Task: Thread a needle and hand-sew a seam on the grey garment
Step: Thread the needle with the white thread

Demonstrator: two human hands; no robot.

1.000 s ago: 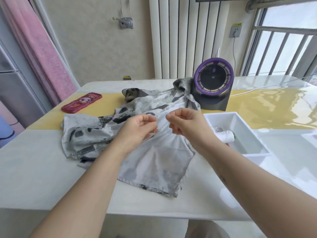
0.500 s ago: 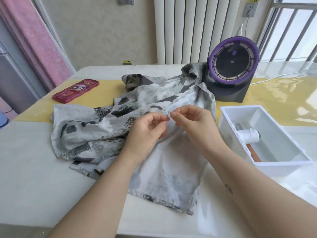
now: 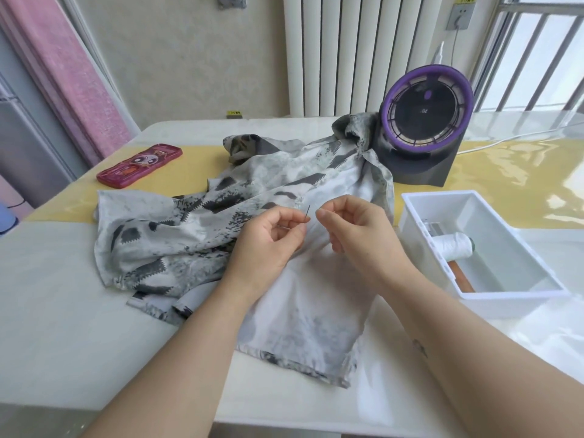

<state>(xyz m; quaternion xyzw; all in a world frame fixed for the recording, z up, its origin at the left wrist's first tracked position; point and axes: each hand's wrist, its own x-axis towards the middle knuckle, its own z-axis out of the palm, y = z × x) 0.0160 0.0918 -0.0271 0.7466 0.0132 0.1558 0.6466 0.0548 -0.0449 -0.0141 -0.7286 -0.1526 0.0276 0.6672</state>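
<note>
My left grip (image 3: 268, 245) pinches the needle (image 3: 307, 214) low down, probably slippery; right grip's (image 3: 354, 235) pinched shut, can't see thread.

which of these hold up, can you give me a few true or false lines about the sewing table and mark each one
1. The left hand pinches a needle above the garment. True.
2. The spool lies on the garment. False: it lies in the white tray.
3. The red case touches the garment. False: it lies apart, on the yellow strip.
4. The fan stands behind the garment. True.
5. The right hand lies flat on the table. False: its fingers pinch together beside the needle.
</note>
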